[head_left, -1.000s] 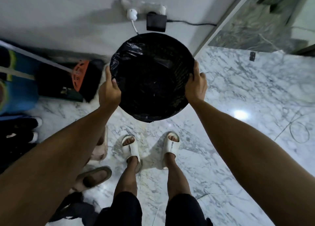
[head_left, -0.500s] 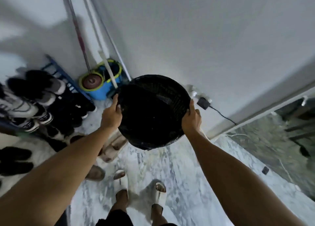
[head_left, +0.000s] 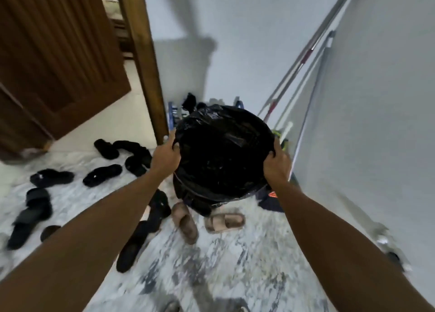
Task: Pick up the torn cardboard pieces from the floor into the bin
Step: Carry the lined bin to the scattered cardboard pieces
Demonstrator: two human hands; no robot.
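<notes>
Head view, looking down over two bare forearms: round bin lined with a glossy black plastic bag [head_left: 223,154] held above the grey-veined marble floor [head_left: 235,264], mouth tilted toward the camera. Left hand [head_left: 164,157] gripping the near-left rim, fingers curled over the bag's edge. Right hand [head_left: 277,164] gripping the right rim the same way, thumb along the outside. Inside of the bin too dark to make out any contents; no torn cardboard pieces visible on the floor. Below the bin, pair of tan rubber slides [head_left: 204,222], one pointing away, one lying crosswise. To the left, black sandals and slippers [head_left: 70,180] scattered across the marble, more beside the left forearm. Dark brown wooden door [head_left: 54,59] ajar at upper left, its frame [head_left: 143,59] just behind the left hand. Long metal mop handles [head_left: 306,59] leaning against the white wall [head_left: 376,99] on the right. Blue rack partly hidden behind the bin. Whole picture softened by motion blur.
</notes>
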